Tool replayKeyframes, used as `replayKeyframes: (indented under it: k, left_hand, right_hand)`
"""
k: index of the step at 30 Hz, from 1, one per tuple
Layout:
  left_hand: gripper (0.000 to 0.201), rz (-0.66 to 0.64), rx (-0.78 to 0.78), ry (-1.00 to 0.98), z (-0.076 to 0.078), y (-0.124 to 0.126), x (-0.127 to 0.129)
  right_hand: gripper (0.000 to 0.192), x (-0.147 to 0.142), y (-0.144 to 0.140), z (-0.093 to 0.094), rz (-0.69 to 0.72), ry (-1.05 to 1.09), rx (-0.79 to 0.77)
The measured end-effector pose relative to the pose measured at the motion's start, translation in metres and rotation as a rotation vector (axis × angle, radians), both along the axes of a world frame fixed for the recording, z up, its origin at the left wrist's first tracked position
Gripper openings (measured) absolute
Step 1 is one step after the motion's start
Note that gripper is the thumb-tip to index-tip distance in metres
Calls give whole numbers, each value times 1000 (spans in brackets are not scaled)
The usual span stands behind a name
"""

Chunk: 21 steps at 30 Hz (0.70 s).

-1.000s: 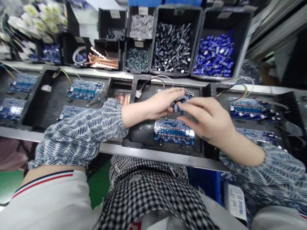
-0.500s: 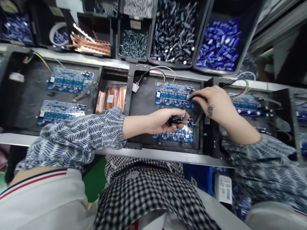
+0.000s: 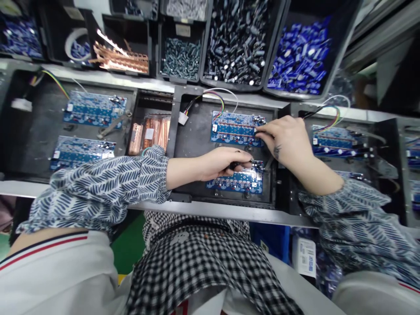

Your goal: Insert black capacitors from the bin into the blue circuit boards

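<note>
My right hand [image 3: 288,140] pinches a small black capacitor [image 3: 256,131], mostly hidden by the fingertips, at the right end of the upper blue circuit board [image 3: 229,130]. My left hand [image 3: 218,163] is curled around several black capacitors [image 3: 233,165], of which only a little shows between the fingers. It hovers over the lower blue circuit board [image 3: 234,183], covering part of it. Both boards lie in a black tray [image 3: 193,142]. Coloured wires [image 3: 223,103] with a white connector [image 3: 183,117] run from the upper board.
Behind the tray stand bins of black capacitors [image 3: 234,48], blue capacitors [image 3: 298,61], small dark green parts [image 3: 182,59] and copper strips [image 3: 121,59]. Neighbouring trays hold more boards [image 3: 95,108] on the left and a board [image 3: 337,140] on the right. A metal rail [image 3: 229,211] runs along the front.
My right hand has shifted slightly left and its fingertips now hide most of the capacitor. My left fingers have closed more over the capacitors, uncovering more of the lower board.
</note>
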<state>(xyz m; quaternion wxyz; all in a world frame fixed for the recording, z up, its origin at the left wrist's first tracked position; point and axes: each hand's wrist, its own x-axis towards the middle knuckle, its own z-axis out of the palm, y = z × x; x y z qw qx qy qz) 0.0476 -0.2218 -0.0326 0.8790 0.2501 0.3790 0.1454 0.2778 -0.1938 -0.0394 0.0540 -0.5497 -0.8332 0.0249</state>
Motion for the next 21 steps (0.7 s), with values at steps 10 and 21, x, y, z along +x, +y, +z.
replayKeyframes:
  k: [10, 21]
  left_hand:
    - [13, 64, 30, -75, 2, -14, 5]
    - [30, 22, -186, -17, 1, -3, 0]
  right_hand:
    - [15, -34, -85, 25, -22, 420, -69]
    - [22, 8, -30, 6, 15, 82, 2]
